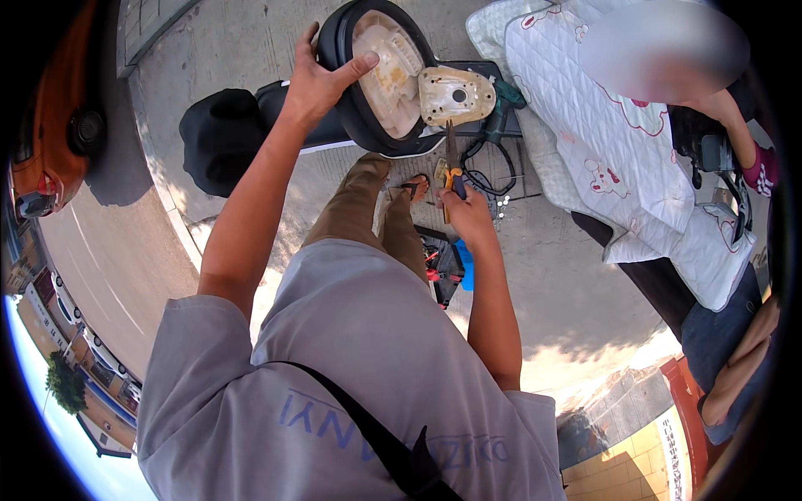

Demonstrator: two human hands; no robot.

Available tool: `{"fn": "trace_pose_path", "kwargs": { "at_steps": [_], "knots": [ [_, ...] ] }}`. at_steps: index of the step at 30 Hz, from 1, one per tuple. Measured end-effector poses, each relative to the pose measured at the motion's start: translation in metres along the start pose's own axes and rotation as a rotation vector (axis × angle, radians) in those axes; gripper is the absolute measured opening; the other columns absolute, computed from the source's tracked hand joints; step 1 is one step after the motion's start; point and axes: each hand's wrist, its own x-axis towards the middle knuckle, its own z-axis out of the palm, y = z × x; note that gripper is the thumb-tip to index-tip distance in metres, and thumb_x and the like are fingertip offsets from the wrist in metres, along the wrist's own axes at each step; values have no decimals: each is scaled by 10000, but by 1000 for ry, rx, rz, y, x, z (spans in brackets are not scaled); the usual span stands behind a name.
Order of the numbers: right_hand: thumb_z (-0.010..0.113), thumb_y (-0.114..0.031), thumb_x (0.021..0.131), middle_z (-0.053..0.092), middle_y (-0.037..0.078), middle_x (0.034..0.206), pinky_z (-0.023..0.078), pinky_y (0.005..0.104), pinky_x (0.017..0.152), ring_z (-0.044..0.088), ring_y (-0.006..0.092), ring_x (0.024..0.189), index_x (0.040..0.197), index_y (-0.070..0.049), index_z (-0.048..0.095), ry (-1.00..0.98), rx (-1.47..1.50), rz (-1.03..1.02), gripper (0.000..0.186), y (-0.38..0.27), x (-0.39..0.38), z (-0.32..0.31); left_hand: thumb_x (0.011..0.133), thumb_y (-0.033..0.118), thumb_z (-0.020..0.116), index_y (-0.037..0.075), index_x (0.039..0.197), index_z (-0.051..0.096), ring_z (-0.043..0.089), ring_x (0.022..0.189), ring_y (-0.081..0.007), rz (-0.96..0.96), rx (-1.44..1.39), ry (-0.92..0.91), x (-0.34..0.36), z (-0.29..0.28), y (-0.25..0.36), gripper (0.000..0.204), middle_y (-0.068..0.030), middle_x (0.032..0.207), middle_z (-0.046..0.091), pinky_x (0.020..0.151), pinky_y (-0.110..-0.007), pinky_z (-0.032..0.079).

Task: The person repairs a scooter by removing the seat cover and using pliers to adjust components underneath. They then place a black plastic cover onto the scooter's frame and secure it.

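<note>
Past the black toolbox with red tools [439, 265] by the feet, the right hand [468, 215] grips yellow-handled pliers [452, 167] pointing up at the black seat's beige plastic underside [388, 71] (tilted up), which the left hand [316, 79] grasps at its rim, a quilted white cover [618, 142] lying beyond.

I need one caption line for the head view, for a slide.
Left hand steadies an upturned scooter seat; right hand holds pliers.
</note>
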Motion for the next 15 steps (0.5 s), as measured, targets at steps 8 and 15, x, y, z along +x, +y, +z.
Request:
{"fn": "trace_pose_path", "kwargs": {
  "at_steps": [8, 15],
  "knots": [
    [647, -235, 979, 665, 45, 817, 486, 338, 741, 603, 161, 776, 1001, 0, 682, -58, -183, -87, 239, -2, 11, -5, 774, 74, 741, 9, 1605, 305, 641, 1219, -272, 124, 228, 4, -23, 30, 50, 940, -222, 1370, 597, 1062, -371, 510],
    [603, -185, 957, 656, 273, 1219, 531, 532, 935, 677, 448, 1098, 1382, -5, 578, 146, -786, -229, 463, 20, 27, -2, 788, 146, 774, -101, 1612, 265, 658, 1231, -339, -7, 269, -163, 44, 10, 67, 999, -260, 1334, 652, 1055, -379, 525]
  ]
}}
